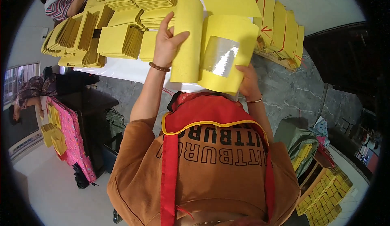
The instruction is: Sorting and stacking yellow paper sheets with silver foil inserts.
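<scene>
My left hand (165,45), with a brown beaded bracelet at its wrist, is closed on the edge of a curled yellow paper panel (189,43). Its thumb lies across the front of the panel; some fingers are hidden behind. Beside that panel, yellow paper (229,27) with a shiny silver rectangle (221,56) bends toward me. My right hand (248,81) pinches its lower right edge, thumb in front. Whether the two panels are one folded sheet, I cannot tell. More yellow paper (231,3) lies just beyond, on the white-covered table (126,72).
Stacks of folded yellow paper (118,39) fill the table's left side. Red-tied yellow bundles (280,29) stand at right. Another person (67,2) sits far left; a second person (34,90) is by a pink-covered table (73,136). Small yellow bundles (325,195) are piled at lower right.
</scene>
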Demonstrator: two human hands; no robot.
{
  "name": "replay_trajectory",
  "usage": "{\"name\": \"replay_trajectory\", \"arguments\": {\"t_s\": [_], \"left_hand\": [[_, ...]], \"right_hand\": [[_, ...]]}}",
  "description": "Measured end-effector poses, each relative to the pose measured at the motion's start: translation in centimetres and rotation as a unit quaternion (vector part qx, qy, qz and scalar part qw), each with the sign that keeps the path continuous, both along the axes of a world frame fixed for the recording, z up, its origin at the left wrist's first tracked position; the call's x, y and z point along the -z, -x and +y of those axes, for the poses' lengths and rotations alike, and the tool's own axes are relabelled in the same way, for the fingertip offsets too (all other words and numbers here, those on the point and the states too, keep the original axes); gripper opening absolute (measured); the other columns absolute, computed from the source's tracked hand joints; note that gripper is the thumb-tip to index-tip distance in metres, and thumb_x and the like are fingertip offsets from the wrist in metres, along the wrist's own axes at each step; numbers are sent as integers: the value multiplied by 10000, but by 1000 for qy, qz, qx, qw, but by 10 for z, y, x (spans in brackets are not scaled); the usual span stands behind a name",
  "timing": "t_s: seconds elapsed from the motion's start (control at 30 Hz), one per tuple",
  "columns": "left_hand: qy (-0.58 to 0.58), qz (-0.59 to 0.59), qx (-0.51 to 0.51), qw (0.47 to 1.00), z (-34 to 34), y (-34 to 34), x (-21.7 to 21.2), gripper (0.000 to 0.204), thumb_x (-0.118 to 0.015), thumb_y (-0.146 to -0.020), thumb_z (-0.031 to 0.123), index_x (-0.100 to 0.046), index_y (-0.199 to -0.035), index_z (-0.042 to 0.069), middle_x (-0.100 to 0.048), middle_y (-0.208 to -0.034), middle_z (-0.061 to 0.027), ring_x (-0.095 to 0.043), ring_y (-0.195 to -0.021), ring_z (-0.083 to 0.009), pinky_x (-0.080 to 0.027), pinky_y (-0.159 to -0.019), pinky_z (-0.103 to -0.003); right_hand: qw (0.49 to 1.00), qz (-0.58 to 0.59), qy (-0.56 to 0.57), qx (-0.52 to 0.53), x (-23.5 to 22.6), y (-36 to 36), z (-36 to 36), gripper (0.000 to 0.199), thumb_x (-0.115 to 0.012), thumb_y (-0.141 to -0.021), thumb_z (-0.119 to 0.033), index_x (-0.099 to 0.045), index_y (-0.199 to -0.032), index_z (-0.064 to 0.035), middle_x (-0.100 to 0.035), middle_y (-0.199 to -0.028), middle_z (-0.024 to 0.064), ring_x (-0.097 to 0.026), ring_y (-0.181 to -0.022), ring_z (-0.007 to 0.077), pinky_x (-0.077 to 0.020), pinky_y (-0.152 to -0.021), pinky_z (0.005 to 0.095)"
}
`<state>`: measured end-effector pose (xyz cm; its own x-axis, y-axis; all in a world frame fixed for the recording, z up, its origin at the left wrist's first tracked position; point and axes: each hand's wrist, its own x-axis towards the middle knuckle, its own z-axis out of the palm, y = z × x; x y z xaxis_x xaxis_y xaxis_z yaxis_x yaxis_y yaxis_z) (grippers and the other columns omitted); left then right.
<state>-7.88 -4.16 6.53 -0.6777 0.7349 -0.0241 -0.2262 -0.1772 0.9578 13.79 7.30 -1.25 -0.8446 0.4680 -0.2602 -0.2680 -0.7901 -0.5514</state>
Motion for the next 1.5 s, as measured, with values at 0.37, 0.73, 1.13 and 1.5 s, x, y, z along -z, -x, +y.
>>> {"name": "replay_trajectory", "arguments": {"t_s": [0.37,0.73,1.13,1.5], "left_hand": [[39,67,30,997,22,-17,2,348,-561,-746,-57,-443,-1071,-28,-607,-929,-84,-564,-801,-97,-447,-692,-219],[27,89,-24,995,-3,9,-24,359,-573,-750,-31,-444,-1086,-28,-612,-884,-93,-579,-735,-110,-465,-643,-230],[100,264,-46,958,-6,-1,-33,312,-573,-766,62,-497,-1065,17,-589,-782,-19,-495,-643,-56,-413,-567,-198],[82,-32,94,992,26,-57,51,211,-493,-886,164,-574,-940,-23,-577,-774,11,-489,-677,-35,-405,-616,-180]], "right_hand": [[971,47,65,227,20,-77,72,388,-420,-815,-43,-424,-1201,-11,-496,-1180,142,-458,-1121,273,-354,-967,423],[953,273,93,97,-6,-49,61,406,-442,-798,-46,-440,-1203,-24,-496,-1184,168,-500,-1069,302,-458,-851,393],[925,-181,-335,-1,-15,-4,13,588,-371,-689,76,-438,-1249,-92,-428,-1244,84,-435,-1099,178,-311,-945,249],[944,-158,-288,-31,6,1,-1,497,-398,-717,58,-481,-1201,-19,-513,-1136,72,-513,-980,135,-406,-842,234]]}}
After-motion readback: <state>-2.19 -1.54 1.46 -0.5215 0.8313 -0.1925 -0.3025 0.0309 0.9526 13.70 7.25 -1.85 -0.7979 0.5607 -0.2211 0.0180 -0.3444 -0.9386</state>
